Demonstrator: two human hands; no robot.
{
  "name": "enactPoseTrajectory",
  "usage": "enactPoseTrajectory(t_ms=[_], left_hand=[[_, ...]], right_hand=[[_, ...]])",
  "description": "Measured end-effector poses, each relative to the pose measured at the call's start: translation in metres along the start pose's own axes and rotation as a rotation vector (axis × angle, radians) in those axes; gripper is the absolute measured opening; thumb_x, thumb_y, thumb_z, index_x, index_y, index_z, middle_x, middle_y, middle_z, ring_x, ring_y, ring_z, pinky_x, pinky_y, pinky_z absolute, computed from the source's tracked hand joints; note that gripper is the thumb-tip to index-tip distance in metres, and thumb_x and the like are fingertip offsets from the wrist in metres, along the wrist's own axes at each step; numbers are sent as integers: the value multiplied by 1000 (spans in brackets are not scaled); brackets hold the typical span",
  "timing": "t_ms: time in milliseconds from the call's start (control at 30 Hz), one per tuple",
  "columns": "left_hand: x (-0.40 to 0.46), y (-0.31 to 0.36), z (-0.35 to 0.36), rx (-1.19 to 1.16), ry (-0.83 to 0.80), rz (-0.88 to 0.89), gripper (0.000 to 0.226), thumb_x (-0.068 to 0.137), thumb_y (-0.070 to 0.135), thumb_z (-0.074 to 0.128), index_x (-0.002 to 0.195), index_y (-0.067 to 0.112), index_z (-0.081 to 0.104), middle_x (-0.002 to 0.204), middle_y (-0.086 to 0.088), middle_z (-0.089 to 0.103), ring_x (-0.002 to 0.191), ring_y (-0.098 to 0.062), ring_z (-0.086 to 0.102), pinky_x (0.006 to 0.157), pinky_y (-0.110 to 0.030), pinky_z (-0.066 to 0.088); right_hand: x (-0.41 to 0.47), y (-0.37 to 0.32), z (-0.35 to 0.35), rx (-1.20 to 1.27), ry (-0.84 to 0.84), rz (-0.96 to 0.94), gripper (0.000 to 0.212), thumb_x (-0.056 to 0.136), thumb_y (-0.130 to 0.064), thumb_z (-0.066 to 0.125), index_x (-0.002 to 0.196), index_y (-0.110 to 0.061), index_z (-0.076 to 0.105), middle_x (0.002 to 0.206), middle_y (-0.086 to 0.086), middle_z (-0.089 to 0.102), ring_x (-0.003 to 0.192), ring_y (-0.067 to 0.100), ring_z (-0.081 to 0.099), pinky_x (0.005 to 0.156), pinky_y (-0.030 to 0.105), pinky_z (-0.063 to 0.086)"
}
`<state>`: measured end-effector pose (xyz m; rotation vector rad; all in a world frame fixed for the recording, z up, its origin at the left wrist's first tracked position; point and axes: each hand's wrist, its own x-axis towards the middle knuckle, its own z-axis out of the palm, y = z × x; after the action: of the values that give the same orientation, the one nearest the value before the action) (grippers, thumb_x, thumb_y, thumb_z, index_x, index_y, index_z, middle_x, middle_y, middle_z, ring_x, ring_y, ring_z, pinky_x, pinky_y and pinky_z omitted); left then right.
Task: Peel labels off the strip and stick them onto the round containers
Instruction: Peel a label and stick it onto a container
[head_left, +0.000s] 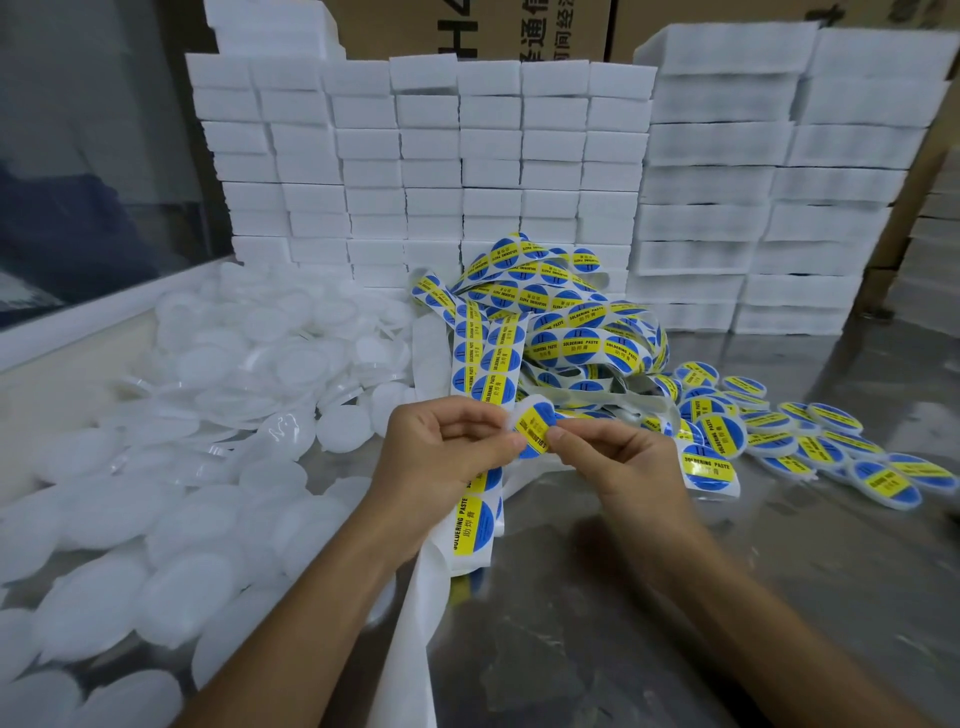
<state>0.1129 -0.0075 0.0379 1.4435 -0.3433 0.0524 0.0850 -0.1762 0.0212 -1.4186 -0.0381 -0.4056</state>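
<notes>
Both forearms reach up from the bottom edge, and between them the spent white backing (415, 639) trails down off the surface (649, 623). My left hand (441, 447) has its fingers curled round the strip (475, 512), holding it upright, while my right hand (618, 462) pinches the edge of one blue-and-yellow label (532, 431) between thumb and fingertips; that label looks partly lifted, though I cannot tell how much of it is free. Behind the hands lies a tangled heap of more strip (550, 317). Bare round containers (208, 467) are piled to the left, labelled ones (800, 441) spread to the right, and white foam blocks (467, 171) are stacked along the back. I judge the peel is in hand and no container is held yet. Risks as I see them: pulling too fast could tear or curl the label, its sticky face could fold onto itself or cling to my fingertips, and the loose strip could snag in the heap and jerk the left grip. Placing it one-handed on a light container may leave it off-centre or creased.
</notes>
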Motion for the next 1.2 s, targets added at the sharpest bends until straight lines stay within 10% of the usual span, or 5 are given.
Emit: enactPoseTrajectory(t_ms=[333,533,700,1033,1200], left_hand=[[-3,-1,2,-15,-114,38,21,64,5,85,74,11,68,81,-11,74,76,-25,73,73,-34,61],[-4,-2,6,-75,-165,13,29,55,31,89,71,16,69,85,-16,75,78,-30,73,73,-34,60],[-5,-4,6,-100,-238,-10,21,55,22,86,66,19,68,88,-16,75,85,-31,73,78,-36,60],[-5,-5,8,48,-291,59,14,69,9,80,73,4,68,75,-14,72,76,-30,73,73,-34,60],[-6,-2,8,100,-317,65,15,68,10,80,66,15,66,78,-16,73,77,-27,74,75,-34,60]], right_hand=[[-1,10,7,-276,130,-262,31,81,-22,79,108,-25,64,84,-2,69,69,13,68,60,23,54],[-2,10,6,-171,-149,-220,45,79,-28,69,122,-14,62,79,22,69,57,13,67,51,16,47],[3,7,4,-82,-83,-191,7,91,-9,61,96,-10,66,58,4,67,47,9,58,48,22,48],[-1,8,6,-165,-50,-113,49,64,-49,73,82,-8,53,51,4,61,39,13,52,40,19,40],[4,11,1,-148,9,-152,38,86,-40,59,72,-6,51,42,4,51,33,15,46,40,25,36]])
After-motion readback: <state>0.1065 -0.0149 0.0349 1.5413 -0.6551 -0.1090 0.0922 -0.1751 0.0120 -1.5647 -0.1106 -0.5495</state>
